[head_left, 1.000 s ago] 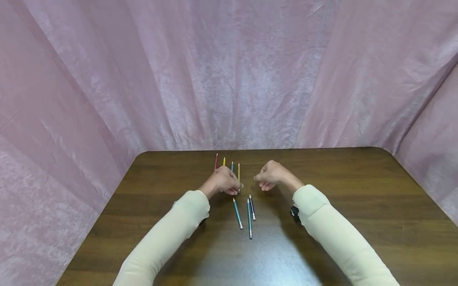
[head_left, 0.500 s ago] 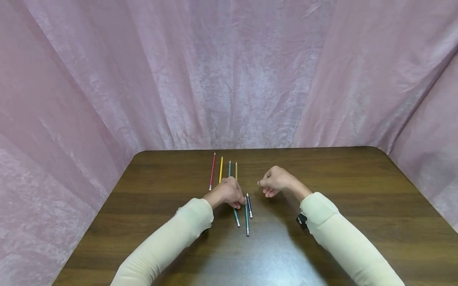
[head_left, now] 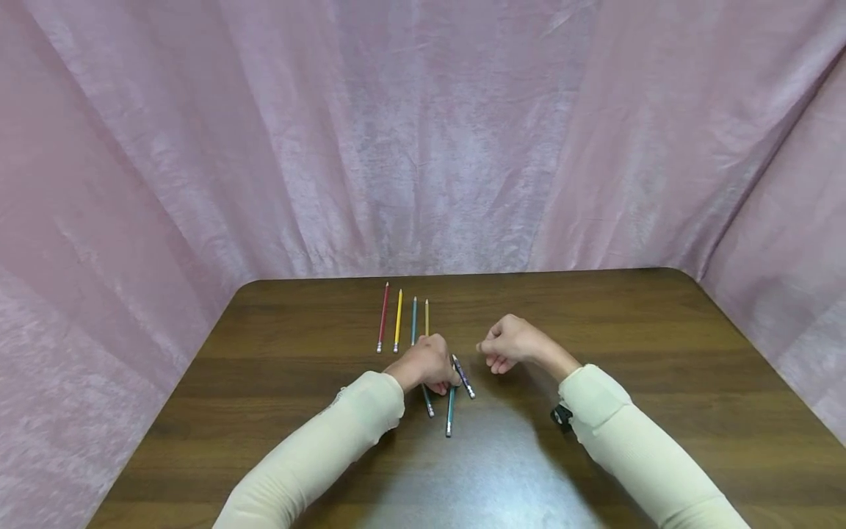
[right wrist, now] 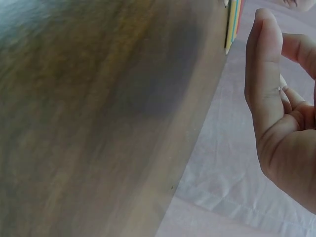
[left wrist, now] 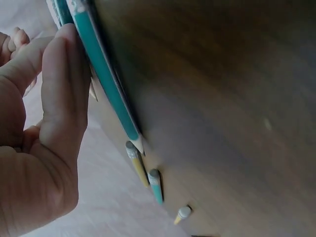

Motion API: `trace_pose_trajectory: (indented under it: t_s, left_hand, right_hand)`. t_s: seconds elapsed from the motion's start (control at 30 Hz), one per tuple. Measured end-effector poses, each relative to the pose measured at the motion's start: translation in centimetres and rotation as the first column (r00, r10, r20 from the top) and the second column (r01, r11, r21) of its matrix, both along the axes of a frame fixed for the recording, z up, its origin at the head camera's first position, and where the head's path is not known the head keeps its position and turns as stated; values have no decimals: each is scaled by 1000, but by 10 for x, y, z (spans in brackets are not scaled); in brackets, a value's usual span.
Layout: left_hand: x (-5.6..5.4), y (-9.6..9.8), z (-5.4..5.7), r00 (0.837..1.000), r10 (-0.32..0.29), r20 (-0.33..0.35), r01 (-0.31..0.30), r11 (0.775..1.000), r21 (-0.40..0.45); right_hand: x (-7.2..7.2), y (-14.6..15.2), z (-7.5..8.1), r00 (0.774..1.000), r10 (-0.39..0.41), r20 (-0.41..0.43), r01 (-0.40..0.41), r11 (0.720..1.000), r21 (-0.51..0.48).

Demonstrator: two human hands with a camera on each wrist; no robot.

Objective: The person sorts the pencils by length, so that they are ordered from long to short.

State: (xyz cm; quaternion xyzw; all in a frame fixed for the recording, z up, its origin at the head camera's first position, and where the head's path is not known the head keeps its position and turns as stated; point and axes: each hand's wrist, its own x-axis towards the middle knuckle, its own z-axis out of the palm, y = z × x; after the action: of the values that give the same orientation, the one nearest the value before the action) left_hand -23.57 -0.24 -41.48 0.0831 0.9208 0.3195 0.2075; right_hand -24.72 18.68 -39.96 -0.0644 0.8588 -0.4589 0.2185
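My left hand (head_left: 428,363) is over the nearer group of pencils. Its thumb and a finger pinch the upper end of a teal pencil (head_left: 450,415), which lies near the table surface. A second teal pencil (head_left: 427,404) lies partly under that hand; in the left wrist view this teal pencil (left wrist: 106,76) shows its sharpened tip. Just right of the fingertips, a dark blue patterned pencil (head_left: 465,378) lies at a slant. My right hand (head_left: 512,344) hovers to the right with loosely curled fingers, and the right wrist view shows nothing held in it.
Behind the left hand runs a row of pencils: red (head_left: 382,319), yellow (head_left: 398,322), teal (head_left: 413,319) and gold (head_left: 427,316), the last two partly hidden. A brown wooden table (head_left: 628,330) extends to both sides. Pink curtain (head_left: 456,147) hangs behind its far edge.
My left hand has left the gold pencil in the row and come nearer and rightward to the teal pencil. The dark blue pencil has turned to a slant. The right hand has moved slightly.
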Motion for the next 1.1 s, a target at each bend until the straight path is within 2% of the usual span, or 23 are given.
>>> trace_pose_trajectory:
  t_s: [0.17, 0.33, 0.6, 0.73, 0.93, 1.1]
  left_hand:
    - [2, -1, 0, 1000, 26, 13, -26, 1000, -18]
    - [2, -9, 6, 999, 41, 22, -41, 999, 7]
    - [0, -42, 25, 999, 47, 15, -48, 997, 66]
    - [-2, -58, 31, 997, 75, 4, -75, 996, 56]
    - [-3, -79, 35, 992, 124, -8, -123, 991, 52]
    - [-2, -93, 34, 988, 154, -10, -153, 987, 58]
  right_hand:
    - [1, -4, -2, 1000, 7, -1, -7, 1000, -17]
    - [3, -9, -2, 1000, 27, 5, -27, 999, -30]
    - [5, -25, -7, 997, 71, 6, -71, 997, -40]
    - [8, -40, -10, 995, 102, 9, -102, 994, -28]
    - [14, -70, -14, 991, 133, 24, -134, 991, 26]
    - [17, -95, -18, 987, 160, -3, -159, 983, 87]
